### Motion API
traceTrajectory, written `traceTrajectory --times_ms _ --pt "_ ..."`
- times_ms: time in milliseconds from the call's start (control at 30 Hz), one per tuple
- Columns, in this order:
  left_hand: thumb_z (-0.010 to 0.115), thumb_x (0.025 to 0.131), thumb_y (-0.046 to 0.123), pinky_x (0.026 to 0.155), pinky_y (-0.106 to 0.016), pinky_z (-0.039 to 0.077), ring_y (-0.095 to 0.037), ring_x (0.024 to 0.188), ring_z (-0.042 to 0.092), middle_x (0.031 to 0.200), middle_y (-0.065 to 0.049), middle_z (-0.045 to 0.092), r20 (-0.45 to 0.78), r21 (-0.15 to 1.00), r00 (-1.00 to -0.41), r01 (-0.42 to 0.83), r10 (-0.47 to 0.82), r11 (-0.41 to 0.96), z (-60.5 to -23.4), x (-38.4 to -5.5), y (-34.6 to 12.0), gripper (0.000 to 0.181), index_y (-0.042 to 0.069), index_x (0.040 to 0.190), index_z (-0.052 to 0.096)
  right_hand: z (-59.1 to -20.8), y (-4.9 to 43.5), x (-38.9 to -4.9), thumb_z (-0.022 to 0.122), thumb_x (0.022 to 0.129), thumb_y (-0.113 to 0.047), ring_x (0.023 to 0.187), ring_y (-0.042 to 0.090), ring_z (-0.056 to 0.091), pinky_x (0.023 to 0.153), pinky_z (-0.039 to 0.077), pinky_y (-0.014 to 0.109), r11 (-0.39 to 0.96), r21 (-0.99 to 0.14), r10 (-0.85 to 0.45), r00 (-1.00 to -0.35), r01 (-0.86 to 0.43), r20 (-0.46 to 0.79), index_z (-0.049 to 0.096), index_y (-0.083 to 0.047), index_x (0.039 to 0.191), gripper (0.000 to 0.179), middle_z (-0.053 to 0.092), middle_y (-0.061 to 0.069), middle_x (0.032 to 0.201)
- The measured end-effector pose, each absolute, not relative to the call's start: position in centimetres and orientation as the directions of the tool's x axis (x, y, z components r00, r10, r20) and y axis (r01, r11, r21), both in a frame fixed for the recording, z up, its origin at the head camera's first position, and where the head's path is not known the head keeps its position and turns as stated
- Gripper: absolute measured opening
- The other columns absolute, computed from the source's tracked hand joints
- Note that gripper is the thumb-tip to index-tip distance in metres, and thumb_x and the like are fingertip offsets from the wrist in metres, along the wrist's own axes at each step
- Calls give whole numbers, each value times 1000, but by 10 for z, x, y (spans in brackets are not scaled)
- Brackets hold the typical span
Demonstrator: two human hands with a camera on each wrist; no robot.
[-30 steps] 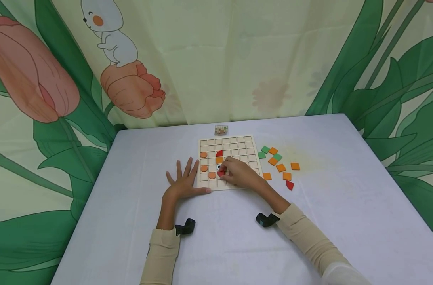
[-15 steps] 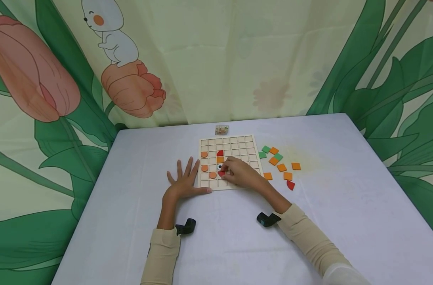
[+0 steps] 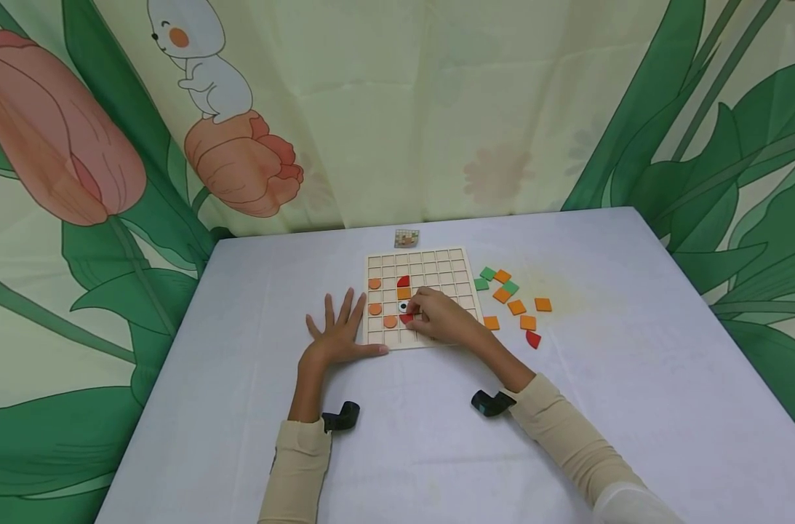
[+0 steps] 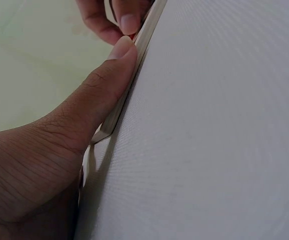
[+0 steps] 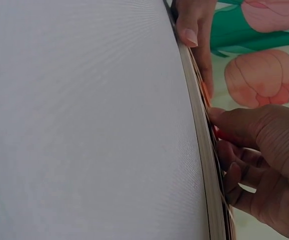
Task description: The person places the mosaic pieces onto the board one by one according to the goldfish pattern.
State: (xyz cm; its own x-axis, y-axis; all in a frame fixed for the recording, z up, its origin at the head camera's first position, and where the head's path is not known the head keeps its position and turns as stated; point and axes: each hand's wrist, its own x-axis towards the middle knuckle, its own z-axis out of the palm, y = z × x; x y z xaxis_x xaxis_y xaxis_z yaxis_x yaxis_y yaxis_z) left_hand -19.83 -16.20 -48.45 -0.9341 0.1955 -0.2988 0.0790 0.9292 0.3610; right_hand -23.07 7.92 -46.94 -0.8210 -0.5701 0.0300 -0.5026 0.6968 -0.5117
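Note:
A pale wooden grid board lies on the table in the head view. My left hand lies spread at its left side, with the thumb on the near-left corner. Over the board's middle, my right hand pinches a red quarter-circle piece between thumb and curled fingers, low against the grid. Part of that piece is hidden by the fingertips; red also shows under the thumb in the right wrist view. Just above it sit a white eye piece, an orange square and another red quarter-circle.
Orange discs occupy cells on the board's left. To its right lie several loose orange squares, green pieces and a red quarter-circle. A small picture card lies behind the board, near the table's back edge.
The right fingertips have shifted slightly, and more of the eye piece shows beside them. The left hand and the loose pieces stay where they were.

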Motion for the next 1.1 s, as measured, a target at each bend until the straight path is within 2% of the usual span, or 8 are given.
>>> traceTrajectory --times_ms 1100 --pt "66 71 77 104 -76 -16 -39 146 -29 165 -1 -15 -294 365 -935 81 198 928 -482 -196 -162 121 28 158 -2 -470 80 -227 73 89 -24 76 12 50 68 45 22 673 -545 -563 -824 -500 63 68 -6 102 23 60 3 98"
